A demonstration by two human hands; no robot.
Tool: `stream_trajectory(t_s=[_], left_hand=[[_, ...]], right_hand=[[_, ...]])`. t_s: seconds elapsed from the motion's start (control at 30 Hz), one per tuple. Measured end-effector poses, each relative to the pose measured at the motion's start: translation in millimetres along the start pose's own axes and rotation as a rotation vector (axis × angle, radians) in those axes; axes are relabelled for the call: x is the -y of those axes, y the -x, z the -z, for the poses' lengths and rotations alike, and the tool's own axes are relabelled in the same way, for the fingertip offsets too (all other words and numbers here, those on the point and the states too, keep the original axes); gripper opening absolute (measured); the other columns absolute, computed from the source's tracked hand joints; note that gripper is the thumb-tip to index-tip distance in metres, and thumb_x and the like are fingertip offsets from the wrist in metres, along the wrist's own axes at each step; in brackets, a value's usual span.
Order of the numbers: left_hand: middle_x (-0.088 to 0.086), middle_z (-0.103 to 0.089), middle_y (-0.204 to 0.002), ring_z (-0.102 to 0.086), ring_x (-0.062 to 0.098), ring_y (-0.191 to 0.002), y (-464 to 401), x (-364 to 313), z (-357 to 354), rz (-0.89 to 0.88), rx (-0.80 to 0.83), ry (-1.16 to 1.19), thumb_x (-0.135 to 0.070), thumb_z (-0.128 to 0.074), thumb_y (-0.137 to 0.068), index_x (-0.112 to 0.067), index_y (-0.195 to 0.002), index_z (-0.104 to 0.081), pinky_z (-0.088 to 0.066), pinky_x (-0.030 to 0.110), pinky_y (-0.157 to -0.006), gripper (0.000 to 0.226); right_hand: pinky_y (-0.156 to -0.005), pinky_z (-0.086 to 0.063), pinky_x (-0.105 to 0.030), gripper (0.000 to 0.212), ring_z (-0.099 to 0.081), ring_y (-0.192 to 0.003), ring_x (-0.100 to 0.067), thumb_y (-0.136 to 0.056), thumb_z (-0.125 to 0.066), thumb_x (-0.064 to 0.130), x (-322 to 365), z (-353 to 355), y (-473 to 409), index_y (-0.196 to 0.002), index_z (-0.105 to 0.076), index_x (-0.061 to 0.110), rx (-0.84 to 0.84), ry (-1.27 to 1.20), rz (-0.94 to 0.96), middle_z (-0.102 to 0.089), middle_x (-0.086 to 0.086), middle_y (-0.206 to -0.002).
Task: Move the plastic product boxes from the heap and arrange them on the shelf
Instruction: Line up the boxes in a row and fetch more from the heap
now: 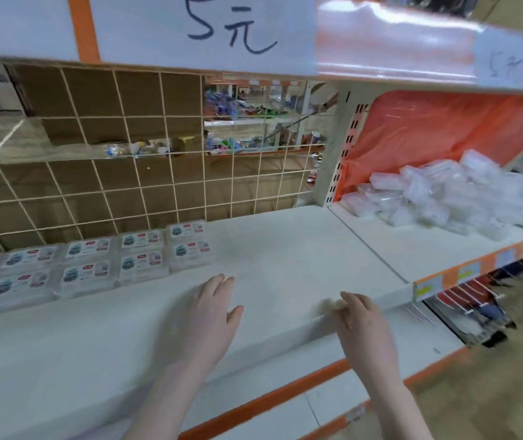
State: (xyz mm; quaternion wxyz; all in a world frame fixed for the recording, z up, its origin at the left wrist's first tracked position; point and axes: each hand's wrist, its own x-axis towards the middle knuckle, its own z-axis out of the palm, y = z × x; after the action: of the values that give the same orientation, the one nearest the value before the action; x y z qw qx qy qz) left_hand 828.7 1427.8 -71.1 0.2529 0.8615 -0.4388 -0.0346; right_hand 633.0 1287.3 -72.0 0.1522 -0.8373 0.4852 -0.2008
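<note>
Clear plastic boxes [101, 265] lie flat in two rows on the shelf [285, 249], up and left of the left hand [212, 315], long sides running along the shelf, labels up. Both hands hold nothing; the right hand [361, 325] curls loosely. Beyond and right of it lies the jumbled heap [444, 198].

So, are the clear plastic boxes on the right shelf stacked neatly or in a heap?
In a heap: the clear plastic boxes lie tilted over one another.
</note>
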Motion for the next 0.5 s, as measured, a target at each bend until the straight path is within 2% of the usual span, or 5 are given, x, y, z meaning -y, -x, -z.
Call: stream_trajectory(t_s=[0.23,0.33,0.5], left_hand=[[-0.006,-0.025,-0.153,-0.023,0.011,-0.14,-5,-53,-11,-0.149,0.066,-0.039,-0.037,-0.042,-0.098,-0.022,-0.148,-0.026,-0.023,0.025,-0.111,0.055],[-0.007,-0.026,-0.153,-0.025,0.011,-0.139,-12,-80,-15,-0.207,0.054,-0.064,-0.039,-0.041,-0.098,-0.022,-0.148,-0.025,-0.026,0.025,-0.109,0.055],[-0.004,-0.028,-0.152,-0.027,0.014,-0.139,-27,-143,-40,-0.241,0.059,-0.084,-0.038,-0.043,-0.097,-0.021,-0.147,-0.027,-0.026,0.027,-0.11,0.055]], right_hand=[[-0.091,-0.039,-0.028,0.042,-0.046,-0.119,-0.018,-0.094,-0.05,0.029,-37,34,24,-0.134,-0.048,0.015,-0.144,0.003,-0.107,-0.052,-0.001,-0.129],[-0.087,-0.037,-0.027,0.037,-0.049,-0.114,-0.018,-0.094,-0.051,0.029,-55,49,22,-0.128,-0.052,0.015,-0.187,0.005,-0.117,-0.055,0.0,-0.125],[-0.091,-0.037,-0.032,0.033,-0.051,-0.112,-0.024,-0.092,-0.054,0.025,-105,75,9,-0.122,-0.057,0.01,-0.233,0.073,-0.133,-0.058,-0.006,-0.121]])
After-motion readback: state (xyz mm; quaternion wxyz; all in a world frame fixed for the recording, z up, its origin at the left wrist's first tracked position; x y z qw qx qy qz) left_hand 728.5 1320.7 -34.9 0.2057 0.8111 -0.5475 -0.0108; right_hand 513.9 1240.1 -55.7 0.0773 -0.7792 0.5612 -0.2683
